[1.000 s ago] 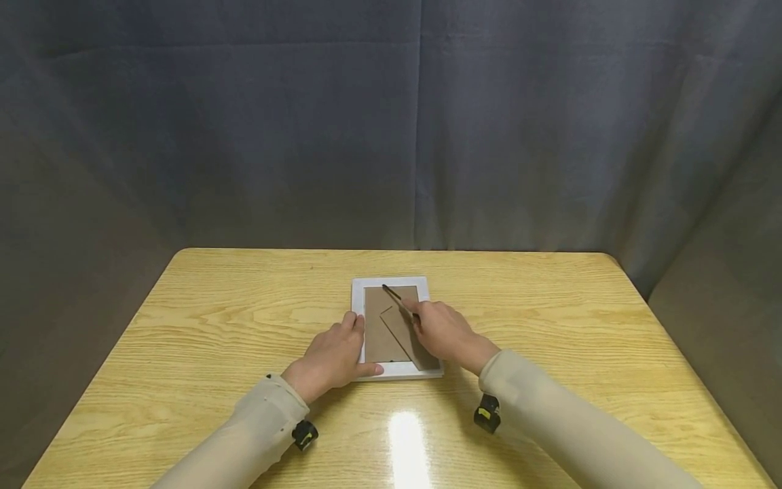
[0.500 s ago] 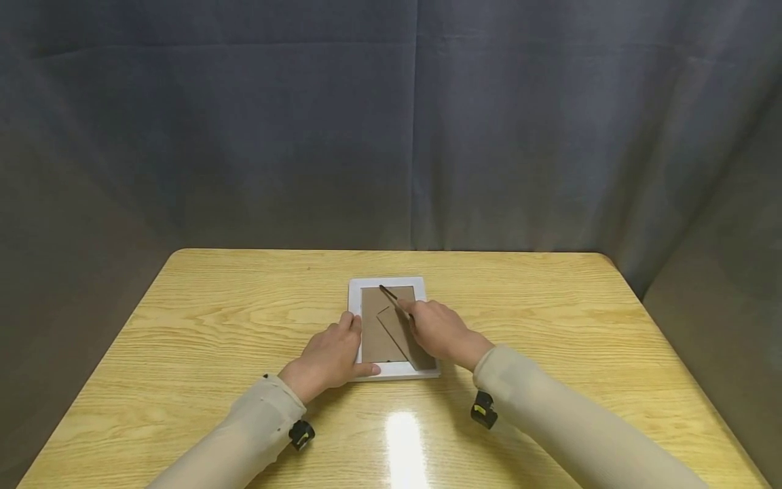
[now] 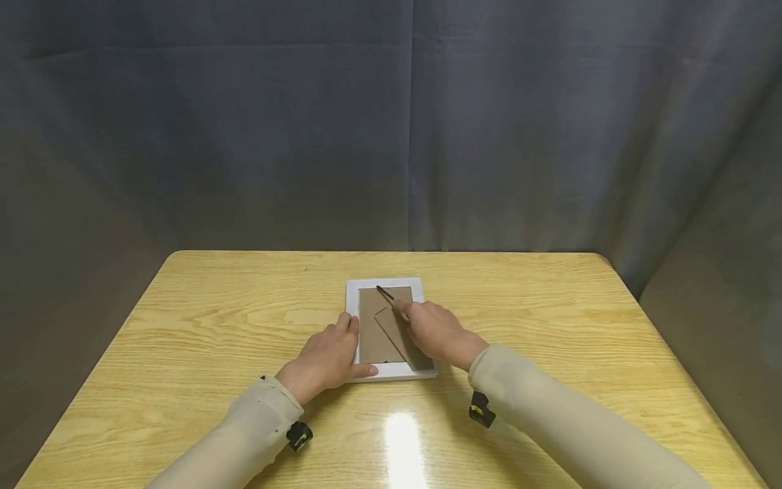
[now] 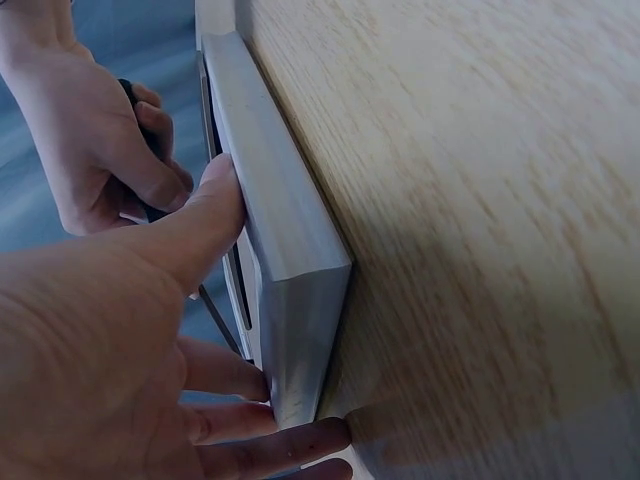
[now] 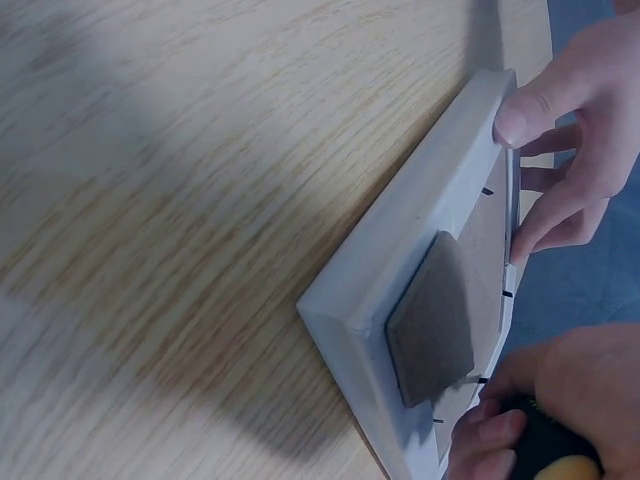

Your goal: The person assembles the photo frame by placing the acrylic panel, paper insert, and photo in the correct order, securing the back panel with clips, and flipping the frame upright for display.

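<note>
A white picture frame [image 3: 391,371] lies face down on the table, its brown backing board [image 3: 370,339] facing up. An easel stand [image 5: 432,320] slants across the back, and small black tabs [image 5: 508,294] line the opening. My left hand [image 3: 324,356] holds the frame's near left corner, thumb on the near edge and fingers along the left side. In my right hand [image 3: 441,333] is a screwdriver [image 3: 385,293], gripped by its black and yellow handle [image 5: 540,440]. Its tip lies by the far edge of the opening; whether it touches a tab is too small to tell.
Light wood-grain table [image 3: 214,319] surrounds the frame, with a bright light reflection near its front. A dark grey curtain [image 3: 293,136] hangs behind and along both sides. A black wrist camera [image 3: 299,436] hangs below each sleeve.
The whole head view has shifted slightly, so everything sits a little farther left. Both hands, the screwdriver and the frame otherwise keep nearly the same positions relative to each other.
</note>
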The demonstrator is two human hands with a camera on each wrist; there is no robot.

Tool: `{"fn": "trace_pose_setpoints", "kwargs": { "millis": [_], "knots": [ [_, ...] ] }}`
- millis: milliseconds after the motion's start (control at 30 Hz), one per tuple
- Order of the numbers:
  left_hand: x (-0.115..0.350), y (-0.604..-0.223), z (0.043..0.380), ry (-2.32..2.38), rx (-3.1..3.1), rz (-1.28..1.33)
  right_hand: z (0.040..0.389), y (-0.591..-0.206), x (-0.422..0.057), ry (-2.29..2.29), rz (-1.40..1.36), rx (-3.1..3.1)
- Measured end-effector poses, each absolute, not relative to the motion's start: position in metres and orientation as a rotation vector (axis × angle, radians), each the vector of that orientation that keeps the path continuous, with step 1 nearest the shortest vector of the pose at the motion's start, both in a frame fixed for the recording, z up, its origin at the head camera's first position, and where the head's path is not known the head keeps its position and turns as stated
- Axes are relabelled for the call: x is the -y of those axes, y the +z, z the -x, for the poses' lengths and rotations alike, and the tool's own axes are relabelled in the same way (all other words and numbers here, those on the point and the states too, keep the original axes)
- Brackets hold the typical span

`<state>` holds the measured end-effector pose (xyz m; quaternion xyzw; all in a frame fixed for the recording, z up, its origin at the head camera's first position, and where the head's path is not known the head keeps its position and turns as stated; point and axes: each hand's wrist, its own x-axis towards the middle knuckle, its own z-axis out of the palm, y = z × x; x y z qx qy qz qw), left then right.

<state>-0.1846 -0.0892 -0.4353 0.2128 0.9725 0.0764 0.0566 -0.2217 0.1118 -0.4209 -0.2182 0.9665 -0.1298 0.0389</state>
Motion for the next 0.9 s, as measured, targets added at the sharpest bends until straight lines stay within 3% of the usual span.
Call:
{"fn": "trace_pose_setpoints", "kwargs": {
  "millis": [900],
  "knots": [
    [0.0899,-0.4356,0.1848,0.257,-2.956,-0.644,0.2209,-0.4219,-0.1103,-0.346,0.663,-2.965]
  ]
}}
